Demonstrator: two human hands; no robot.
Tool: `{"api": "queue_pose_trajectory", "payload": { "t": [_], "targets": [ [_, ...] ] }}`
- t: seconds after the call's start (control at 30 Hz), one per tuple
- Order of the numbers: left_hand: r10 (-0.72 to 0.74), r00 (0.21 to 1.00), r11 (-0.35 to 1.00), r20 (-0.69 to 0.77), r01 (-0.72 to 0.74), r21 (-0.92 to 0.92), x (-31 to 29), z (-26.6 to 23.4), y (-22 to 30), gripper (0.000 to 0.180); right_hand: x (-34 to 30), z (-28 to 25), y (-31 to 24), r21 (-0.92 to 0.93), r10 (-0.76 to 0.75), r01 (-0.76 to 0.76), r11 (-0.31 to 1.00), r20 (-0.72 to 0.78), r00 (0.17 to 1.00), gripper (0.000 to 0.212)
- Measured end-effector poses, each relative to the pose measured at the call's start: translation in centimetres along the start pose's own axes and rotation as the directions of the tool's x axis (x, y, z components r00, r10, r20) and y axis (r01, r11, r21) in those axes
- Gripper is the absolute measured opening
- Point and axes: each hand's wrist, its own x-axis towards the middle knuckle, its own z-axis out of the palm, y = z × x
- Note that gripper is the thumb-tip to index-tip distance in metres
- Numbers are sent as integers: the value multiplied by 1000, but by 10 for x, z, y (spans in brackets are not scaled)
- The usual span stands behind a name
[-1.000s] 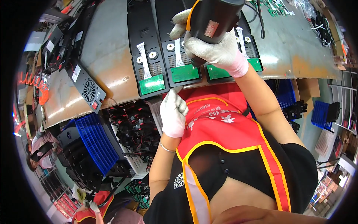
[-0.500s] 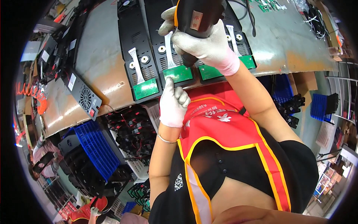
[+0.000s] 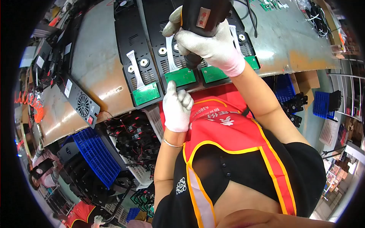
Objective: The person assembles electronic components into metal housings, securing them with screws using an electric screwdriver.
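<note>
Gloved in white, my right hand (image 3: 215, 47) is wrapped around a black power screwdriver (image 3: 207, 17) with an orange edge. Its nose points down at the right part of the middle green circuit board (image 3: 181, 77); I cannot tell whether it touches. My left hand (image 3: 177, 108), also gloved, has one finger stretched to that board's front edge and the others curled in; anything inside them is hidden. The board lies on a black slotted metal panel (image 3: 154, 22). Similar panels beside it carry a left green board (image 3: 146, 94) and a right green board (image 3: 213, 75), with white ribbon cables (image 3: 135, 68).
A black housing with a fan grille (image 3: 83, 105) lies at the table's left. Loose green boards (image 3: 272, 4) and bundled cables (image 3: 317, 21) are at the far right. Below the table's edge stand a blue crate (image 3: 97, 155) and black parts. Another person (image 3: 81, 214) is at lower left.
The panels and boards appear slightly further left and lower in the picture. The screwdriver's nose sits nearer the middle board's right end. Both hands keep nearly the same pose.
</note>
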Motion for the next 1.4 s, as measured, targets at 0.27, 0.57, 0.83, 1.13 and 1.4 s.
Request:
{"api": "queue_pose_trajectory", "payload": {
  "t": [0.27, 0.57, 0.83, 1.13, 1.4],
  "targets": [
    [41, 999, 999, 27, -42, 27, -3, -3, 0, 35, 3, 2, -4, 59, -165, 162, 985, 61, 984, 32],
    [-139, 989, 952, 52, 120, 281, -44, -34, 4, 34, -39, -20, -32, 342, -85, 174, 923, -260, 962, 48],
    [-126, 976, 943, 176, 63, 325, -45, -20, 0, 23, -63, -33, 5, 413, -182, 245, 877, -186, 966, 46],
    [-191, 972, 979, 138, 178, 98, -42, -15, -9, 45, -75, -31, 12, 370, -216, 268, 890, -178, 960, 40],
    [-100, 956, 931, 276, -8, 366, -39, -27, -19, 38, -81, -31, 9, 267, -122, 177, 948, -208, 970, 43]
  ]
}}
